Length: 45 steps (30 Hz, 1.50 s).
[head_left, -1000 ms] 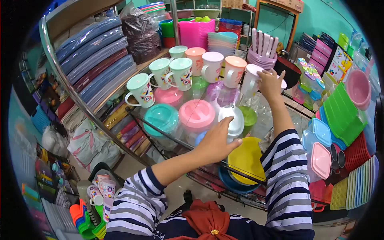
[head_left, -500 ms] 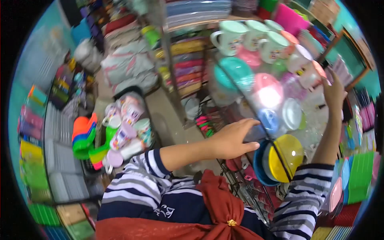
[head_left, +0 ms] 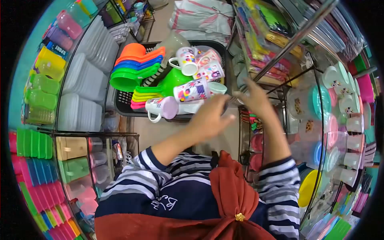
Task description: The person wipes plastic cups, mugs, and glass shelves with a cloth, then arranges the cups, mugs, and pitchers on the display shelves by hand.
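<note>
A black plastic basket (head_left: 124,105) stands in front of me. Inside it lie patterned mugs (head_left: 192,89), a white mug with a lilac inside (head_left: 158,108), and stacked scoops in orange, blue and green (head_left: 134,66). My left hand (head_left: 210,119) is at the basket's near right corner, its thumb and fingers apart; whether it touches the rim I cannot tell. To the right of the basket, my right hand (head_left: 256,100) hovers beside the metal rack, fingers spread and slightly blurred. Nothing shows in either hand.
Plastic mugs (head_left: 347,105) and lidded tubs (head_left: 302,102) fill the rack on the right. White containers (head_left: 82,80) line the left shelf. Wrapped white bundles (head_left: 200,18) lie beyond the basket. A metal rack post (head_left: 296,40) slants close to my right hand.
My view has turned left, from the mug rack to the basket. My right hand has left the mugs on the rack, and both hands are now near the basket's right side.
</note>
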Motion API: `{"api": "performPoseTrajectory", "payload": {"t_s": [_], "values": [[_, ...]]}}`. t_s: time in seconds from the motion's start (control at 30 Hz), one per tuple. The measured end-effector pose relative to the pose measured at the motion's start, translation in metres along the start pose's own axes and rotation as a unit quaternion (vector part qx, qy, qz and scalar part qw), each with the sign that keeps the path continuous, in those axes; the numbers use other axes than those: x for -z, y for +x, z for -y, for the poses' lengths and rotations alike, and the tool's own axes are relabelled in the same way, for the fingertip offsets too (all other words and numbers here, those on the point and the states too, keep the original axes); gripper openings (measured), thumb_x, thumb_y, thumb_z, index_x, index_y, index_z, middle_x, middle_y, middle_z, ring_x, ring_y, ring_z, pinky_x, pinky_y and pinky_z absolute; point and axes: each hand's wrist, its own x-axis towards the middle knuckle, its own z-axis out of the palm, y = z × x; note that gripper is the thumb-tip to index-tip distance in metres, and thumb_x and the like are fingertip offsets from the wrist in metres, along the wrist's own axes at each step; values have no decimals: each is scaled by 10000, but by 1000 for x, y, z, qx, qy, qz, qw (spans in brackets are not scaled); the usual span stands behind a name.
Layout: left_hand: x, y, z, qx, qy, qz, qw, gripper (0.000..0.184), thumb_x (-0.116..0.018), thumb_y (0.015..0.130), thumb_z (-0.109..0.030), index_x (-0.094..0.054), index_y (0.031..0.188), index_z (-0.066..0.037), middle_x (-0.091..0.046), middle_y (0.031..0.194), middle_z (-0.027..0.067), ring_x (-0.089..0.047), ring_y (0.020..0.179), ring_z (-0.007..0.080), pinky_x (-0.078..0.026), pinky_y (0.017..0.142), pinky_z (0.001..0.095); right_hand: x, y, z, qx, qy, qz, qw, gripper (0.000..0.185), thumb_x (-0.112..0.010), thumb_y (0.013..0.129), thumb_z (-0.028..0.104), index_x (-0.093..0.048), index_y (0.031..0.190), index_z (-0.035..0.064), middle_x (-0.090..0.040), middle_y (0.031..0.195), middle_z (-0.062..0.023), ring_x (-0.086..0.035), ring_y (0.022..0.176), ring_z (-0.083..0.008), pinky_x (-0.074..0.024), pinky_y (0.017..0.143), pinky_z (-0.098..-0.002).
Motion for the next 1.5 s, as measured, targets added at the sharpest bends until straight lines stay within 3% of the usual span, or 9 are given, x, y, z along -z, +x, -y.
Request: {"api": "performPoseTrajectory", "payload": {"t_s": [0.2,0.43,0.53,0.73,0.8,0.97,1.2,1.37,1.5], "values": [[49,2,95,77,252,-110,958,801,-755,646,-241,-357,1299,-5,-399,1304,254,-371,1217,392,-307,1017,446,-136,23,41,-242,358,77,898,773,-705,741,331,-355,1274,-107,-559,1130,-253,-568,1026,-279,-440,881,-352],[33,32,121,-71,278,-87,954,970,-807,526,-165,-301,1341,-21,-447,1236,200,-431,1126,361,-334,949,455,-125,-19,30,-204,238,-62,947,748,-659,770,353,-351,1299,-76,-436,1250,-293,-413,1201,-366,-315,1019,-402],[26,41,124,-79,250,-84,961,929,-801,522,-170,-333,1306,2,-538,1122,214,-520,1019,375,-388,895,451,-57,-64,-1,-149,132,-246,949,594,-647,811,193,-394,1298,-34,-460,1270,-193,-460,1168,-254,-350,987,-330],[28,36,100,-36,233,-101,967,899,-777,527,-143,-358,1308,7,-536,1151,235,-515,1052,397,-413,900,445,136,-211,-23,-282,-161,-576,750,450,-625,808,137,-494,1200,-41,-524,1226,-174,-487,1145,-291,-351,978,-377],[30,31,77,-11,208,-126,970,941,-788,515,-126,-335,1328,10,-501,1208,245,-489,1105,396,-382,952,444,174,-289,-65,-335,-419,-559,632,507,-636,806,260,-484,1212,-4,-508,1224,-204,-488,1102,-373,-375,942,-457],[14,32,30,-89,112,-150,978,973,-816,518,-142,-312,1332,29,-435,1287,230,-425,1199,347,-320,1017,400,212,-419,-138,-634,-347,-439,534,441,-586,815,355,-565,1180,109,-577,1097,-212,-530,1055,-369,-413,888,-431],[-65,52,-53,-188,-96,13,977,936,-848,515,-195,-327,1261,22,-462,1198,197,-475,1117,297,-383,956,372,213,-387,-124,-514,-387,-363,674,162,-628,784,166,-661,838,17,-630,816,-185,-615,779,-368,-483,709,-410],[-108,64,-107,-274,-128,95,948,919,-837,517,-213,-344,1264,-2,-506,1149,186,-503,1091,303,-406,927,389,185,-270,-23,-182,26,-429,884,184,-531,765,-19,-557,942,21,-533,805,-13,-491,649,-82,-416,602,-221],[-121,61,-132,-411,3,83,908,710,-815,521,-158,-508,1148,-25,-550,1112,168,-527,1082,272,-428,898,363,140,-196,17,22,-16,-315,949,335,-577,714,-45,-628,1032,50,-527,1081,-185,-524,991,-341,-439,821,-376]]}}
